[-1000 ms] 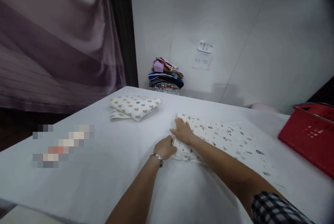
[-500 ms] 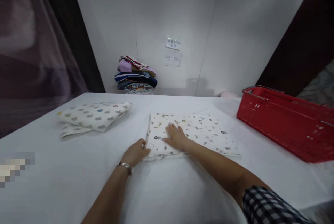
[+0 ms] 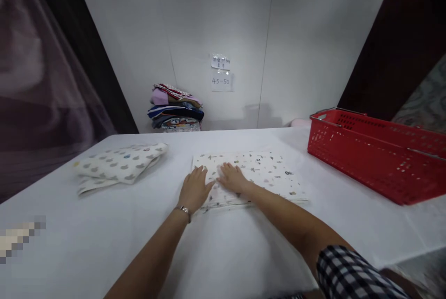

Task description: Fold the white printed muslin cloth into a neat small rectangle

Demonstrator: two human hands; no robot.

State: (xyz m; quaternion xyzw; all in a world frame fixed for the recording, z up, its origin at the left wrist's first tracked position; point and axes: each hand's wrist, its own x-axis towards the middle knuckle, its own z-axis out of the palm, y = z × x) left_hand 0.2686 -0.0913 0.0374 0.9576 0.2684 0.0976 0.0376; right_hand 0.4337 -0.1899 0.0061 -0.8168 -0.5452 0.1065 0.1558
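Note:
A white cloth with small printed figures (image 3: 266,176) lies folded in a flat rectangle on the white-covered table (image 3: 223,252). My left hand (image 3: 195,188) rests palm down on its left end, fingers stretched forward. Just to the right, my right hand (image 3: 232,178) also lies flat on the cloth, fingers spread and pointing away to the left. Neither hand grips anything. The cloth's layered front edge shows beneath my right forearm. A second white cloth with grey prints (image 3: 120,164) lies loosely folded at the left, apart from both hands.
A red plastic basket (image 3: 369,159) with metal handles stands at the right. By the back wall is a stack of folded fabrics (image 3: 177,108). Paper signs (image 3: 222,81) hang on the wall, and a dark curtain (image 3: 45,67) hangs at the left.
My left hand has moved from the cloth's left edge onto its top, its fingers now flat. My right hand stays on the cloth. The view has shifted slightly.

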